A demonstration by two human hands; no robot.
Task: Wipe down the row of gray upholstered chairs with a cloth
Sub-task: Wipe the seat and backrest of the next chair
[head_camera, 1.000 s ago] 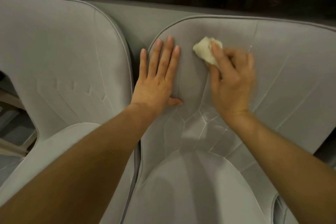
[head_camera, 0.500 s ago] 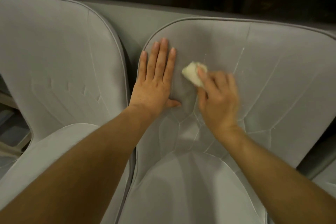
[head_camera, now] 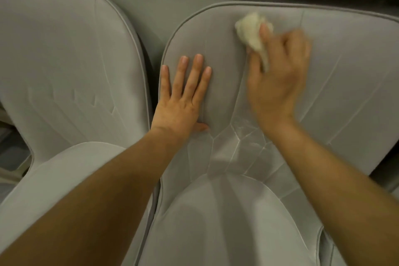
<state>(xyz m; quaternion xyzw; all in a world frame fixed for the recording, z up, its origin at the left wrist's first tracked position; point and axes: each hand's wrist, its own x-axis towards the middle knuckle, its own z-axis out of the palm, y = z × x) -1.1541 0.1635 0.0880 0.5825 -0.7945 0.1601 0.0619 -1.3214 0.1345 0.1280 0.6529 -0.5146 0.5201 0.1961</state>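
Two gray upholstered chairs stand side by side, seen from above: the left chair [head_camera: 64, 60] and the right chair [head_camera: 345, 93]. One cream cloth [head_camera: 251, 30] is bunched against the upper backrest of the right chair, near its top edge. The right hand [head_camera: 278, 75], blurred, grips the cloth, which sticks out past the fingertips. The left hand [head_camera: 183, 97] lies flat, fingers straight, on the same backrest, beside its left edge.

Seating area, shown by adjoining gray chairs [head_camera: 64, 60].
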